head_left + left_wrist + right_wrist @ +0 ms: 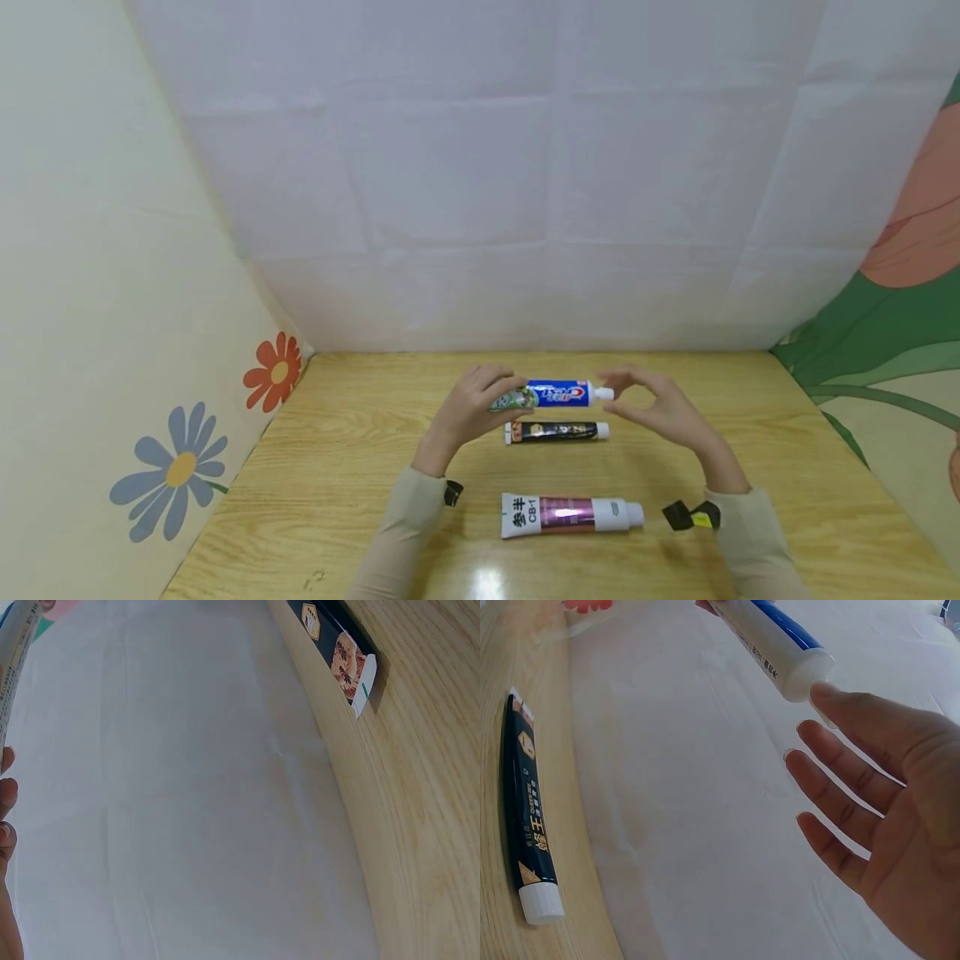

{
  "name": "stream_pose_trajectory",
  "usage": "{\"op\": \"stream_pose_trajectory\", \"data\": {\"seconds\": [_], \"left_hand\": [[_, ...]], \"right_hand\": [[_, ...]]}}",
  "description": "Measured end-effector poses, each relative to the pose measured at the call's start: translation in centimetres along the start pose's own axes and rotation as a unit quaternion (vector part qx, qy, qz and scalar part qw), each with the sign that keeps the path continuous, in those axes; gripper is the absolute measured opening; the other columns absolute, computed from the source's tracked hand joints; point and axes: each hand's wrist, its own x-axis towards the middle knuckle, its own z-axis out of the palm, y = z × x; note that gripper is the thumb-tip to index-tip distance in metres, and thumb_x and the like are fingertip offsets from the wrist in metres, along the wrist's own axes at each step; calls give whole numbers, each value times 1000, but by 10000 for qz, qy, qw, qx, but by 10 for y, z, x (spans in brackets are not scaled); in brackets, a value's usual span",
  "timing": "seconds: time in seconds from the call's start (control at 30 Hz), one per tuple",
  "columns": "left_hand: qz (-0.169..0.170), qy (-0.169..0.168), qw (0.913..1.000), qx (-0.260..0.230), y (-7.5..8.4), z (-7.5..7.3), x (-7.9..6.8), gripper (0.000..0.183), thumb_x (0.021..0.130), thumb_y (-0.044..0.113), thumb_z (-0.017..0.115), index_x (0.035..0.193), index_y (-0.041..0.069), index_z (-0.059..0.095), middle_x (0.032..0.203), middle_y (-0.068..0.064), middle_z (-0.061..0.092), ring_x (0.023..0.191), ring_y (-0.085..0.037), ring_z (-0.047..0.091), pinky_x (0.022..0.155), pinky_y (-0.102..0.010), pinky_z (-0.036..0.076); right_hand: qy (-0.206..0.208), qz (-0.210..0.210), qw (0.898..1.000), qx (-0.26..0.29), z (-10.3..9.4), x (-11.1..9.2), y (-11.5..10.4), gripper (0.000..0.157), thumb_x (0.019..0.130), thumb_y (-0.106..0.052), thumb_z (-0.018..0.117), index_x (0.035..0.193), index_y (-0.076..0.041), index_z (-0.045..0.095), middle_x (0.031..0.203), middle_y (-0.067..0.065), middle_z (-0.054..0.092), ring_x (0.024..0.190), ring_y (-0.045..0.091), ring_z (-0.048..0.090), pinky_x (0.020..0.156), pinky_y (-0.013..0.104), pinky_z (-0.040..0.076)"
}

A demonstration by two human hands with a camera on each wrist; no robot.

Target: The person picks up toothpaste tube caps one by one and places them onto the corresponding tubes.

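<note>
A blue, white and green toothpaste tube [558,393] is held level above the table, its white cap [603,393] pointing right. My left hand [476,404] grips the tube's tail end, with the thumb below and fingers over the top. At the other end, my right hand [660,408] pinches the cap between thumb and index finger; its other fingers are spread apart in the right wrist view. The index fingertip is mostly hidden there. Just nearer than the held tube lies a black toothpaste tube [558,431] with a white cap.
A larger white and pink tube [573,515] lies on the wooden table [337,500] between the forearms, cap to the right. Behind the table hangs a white cloth [480,208]. Flower-patterned panels [180,471] stand at both sides.
</note>
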Motion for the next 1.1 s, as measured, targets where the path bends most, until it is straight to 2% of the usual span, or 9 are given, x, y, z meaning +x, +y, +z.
{"op": "stream_pose_trajectory", "data": {"seconds": [0.17, 0.33, 0.43, 0.73, 0.97, 1.1], "left_hand": [[3, -3, 10000, 2, 0, 0, 0, 52, 61, 28, 85, 107, 12, 65, 98, -3, 63, 86, -14, 59, 72, -24, 48], [12, -46, 10000, 15, 0, 0, 0, 48, 67, 31, 82, 107, 12, 65, 98, -3, 62, 86, -14, 59, 71, -24, 48], [18, -49, 10000, 28, 1, 0, 0, 46, 69, 33, 80, 107, 12, 65, 98, -3, 62, 86, -13, 59, 70, -24, 47], [24, -42, 10000, 22, 0, 1, 0, 45, 70, 33, 80, 107, 12, 65, 98, -3, 62, 86, -13, 58, 70, -24, 47], [31, -41, 10000, 32, 0, 1, 0, 47, 68, 33, 81, 107, 13, 65, 98, -2, 62, 86, -13, 58, 71, -23, 47], [42, -34, 10000, 46, -1, 1, -1, 46, 69, 34, 80, 107, 13, 65, 98, -2, 62, 85, -12, 58, 70, -23, 47]], "right_hand": [[95, -88, 9999, 10, 1, 0, 0, 28, 80, -2, 69, 107, -5, 63, 93, 0, 66, 84, 15, 59, 83, 29, 46], [118, -130, 9998, -3, 0, 0, -2, 24, 80, -1, 69, 103, -4, 65, 90, -1, 65, 83, 18, 60, 86, 36, 43], [130, -131, 9998, -10, 0, -1, -2, 24, 80, 0, 69, 103, -4, 65, 88, -1, 65, 82, 18, 60, 87, 34, 42], [105, -58, 9999, -59, 0, -1, 0, 22, 81, -1, 68, 102, -5, 66, 87, -1, 65, 82, 9, 58, 86, 39, 43], [106, 57, 9999, 23, 8, -4, 30, 22, 83, -5, 67, 104, -13, 66, 91, -5, 66, 85, 7, 57, 88, 49, 41], [15, 142, 9999, 66, 9, -3, 36, 16, 86, -11, 65, 101, -17, 67, 93, -7, 66, 87, 7, 59, 89, 51, 42]]}}
